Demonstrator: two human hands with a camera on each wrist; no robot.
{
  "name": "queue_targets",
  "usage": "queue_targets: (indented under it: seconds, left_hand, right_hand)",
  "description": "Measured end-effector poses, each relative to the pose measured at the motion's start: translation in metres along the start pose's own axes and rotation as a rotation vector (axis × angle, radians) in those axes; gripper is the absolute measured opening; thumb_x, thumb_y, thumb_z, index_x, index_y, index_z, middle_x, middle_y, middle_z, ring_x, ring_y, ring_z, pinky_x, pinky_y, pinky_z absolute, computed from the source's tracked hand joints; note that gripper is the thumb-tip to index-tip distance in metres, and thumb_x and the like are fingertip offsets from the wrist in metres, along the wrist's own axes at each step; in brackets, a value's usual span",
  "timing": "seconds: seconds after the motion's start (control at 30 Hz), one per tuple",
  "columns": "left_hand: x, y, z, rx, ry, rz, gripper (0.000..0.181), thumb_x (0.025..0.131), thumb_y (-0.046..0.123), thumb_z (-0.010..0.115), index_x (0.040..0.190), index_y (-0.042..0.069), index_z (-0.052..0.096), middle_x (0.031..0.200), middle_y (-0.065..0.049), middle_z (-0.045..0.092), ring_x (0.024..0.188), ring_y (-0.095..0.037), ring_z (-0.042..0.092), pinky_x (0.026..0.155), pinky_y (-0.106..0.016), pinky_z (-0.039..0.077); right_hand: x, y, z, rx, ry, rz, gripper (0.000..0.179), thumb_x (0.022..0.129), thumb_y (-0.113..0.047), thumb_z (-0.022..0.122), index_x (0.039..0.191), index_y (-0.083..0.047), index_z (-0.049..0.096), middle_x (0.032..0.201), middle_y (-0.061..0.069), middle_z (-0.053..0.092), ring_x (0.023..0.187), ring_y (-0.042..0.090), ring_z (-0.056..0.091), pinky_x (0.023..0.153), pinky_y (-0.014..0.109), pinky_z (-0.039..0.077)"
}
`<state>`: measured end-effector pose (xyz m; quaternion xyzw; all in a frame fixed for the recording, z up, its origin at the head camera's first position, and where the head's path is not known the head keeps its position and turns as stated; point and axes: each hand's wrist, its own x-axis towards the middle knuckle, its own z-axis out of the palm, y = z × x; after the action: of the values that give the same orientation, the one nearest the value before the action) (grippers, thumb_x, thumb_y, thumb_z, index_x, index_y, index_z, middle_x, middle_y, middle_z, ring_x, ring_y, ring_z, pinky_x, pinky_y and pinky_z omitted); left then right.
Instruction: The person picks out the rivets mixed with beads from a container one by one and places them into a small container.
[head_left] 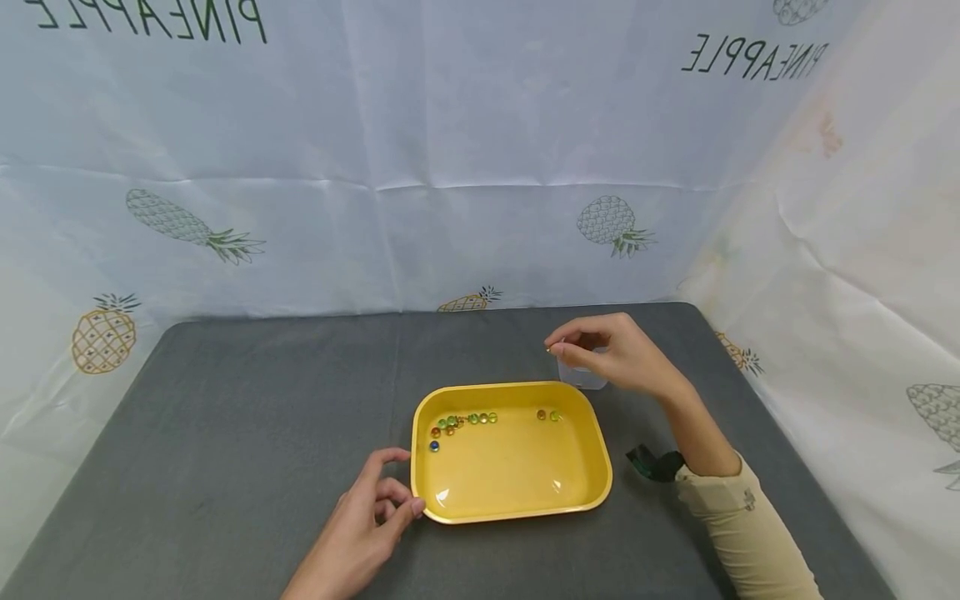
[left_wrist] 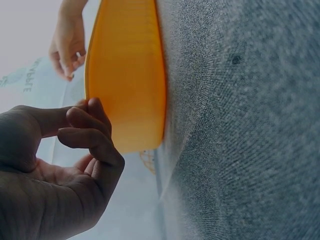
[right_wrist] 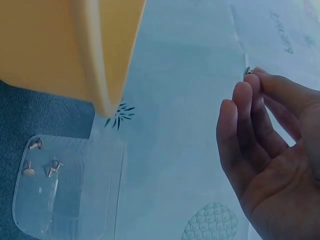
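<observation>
A yellow tray [head_left: 517, 483] holds several glass marbles [head_left: 483, 418] in green, amber and blue, most of them along its far left side. My left hand [head_left: 363, 517] grips the tray's near left corner, thumb at the rim and fingers curled by the outer wall. Beyond the tray's far right corner, my right hand [head_left: 618, 354] pinches a small flat-headed metal tack [right_wrist: 247, 71] between thumb and index finger. Under that hand stands a clear plastic box [right_wrist: 55, 200], partly hidden in the head view. Several similar tacks [right_wrist: 29, 170] lie inside it.
A dark, shiny strap-like object [head_left: 654, 463] lies on the grey table [head_left: 262, 433] beside the right forearm. Behind the table and along its sides hangs a white cloth [head_left: 480, 242] printed with pineapples.
</observation>
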<state>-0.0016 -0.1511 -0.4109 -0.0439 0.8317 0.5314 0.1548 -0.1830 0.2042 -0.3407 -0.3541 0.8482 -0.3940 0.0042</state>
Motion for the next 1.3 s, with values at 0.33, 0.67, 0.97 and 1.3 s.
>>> queue_targets:
  seconds: [0.33,0.67,0.97,1.3]
  left_hand:
    - [0.001,0.000,0.000,-0.003,-0.006,0.002,0.060,0.101,0.016,0.077,0.150,0.009,0.044,0.092,-0.003,0.073,0.065,-0.014,0.058,0.060,-0.025,0.045]
    - [0.001,0.001,0.000,-0.014,-0.015,0.003,0.059,0.102,0.014,0.076,0.150,0.009,0.043,0.092,-0.004,0.073,0.064,-0.013,0.057,0.060,-0.025,0.045]
    - [0.001,0.001,0.000,-0.008,-0.005,0.002,0.059,0.102,0.014,0.077,0.150,0.010,0.044,0.091,-0.003,0.073,0.065,-0.014,0.057,0.060,-0.025,0.045]
    - [0.000,0.000,0.000,-0.020,-0.008,0.001,0.059,0.102,0.013,0.076,0.150,0.009,0.043,0.091,-0.004,0.072,0.064,-0.014,0.058,0.060,-0.025,0.045]
  right_hand:
    - [-0.006,0.012,-0.009,0.008,0.047,0.018,0.022,0.099,0.001,0.076,0.118,-0.008,0.080,0.099,0.015,0.079,0.081,0.027,0.075,0.075,0.026,0.063]
    - [-0.008,0.025,-0.017,-0.056,0.079,0.041,0.019,0.100,-0.004,0.077,0.118,-0.008,0.080,0.092,0.007,0.078,0.075,0.008,0.070,0.070,0.023,0.060]
    - [-0.011,0.042,-0.020,-0.102,0.087,0.097,0.020,0.101,-0.009,0.078,0.119,-0.004,0.080,0.090,0.007,0.077,0.075,0.007,0.069,0.070,0.023,0.060]
    - [-0.012,0.053,-0.020,-0.147,0.086,0.159,0.018,0.101,-0.006,0.076,0.118,-0.008,0.081,0.086,0.012,0.077,0.069,0.007,0.066,0.067,0.024,0.056]
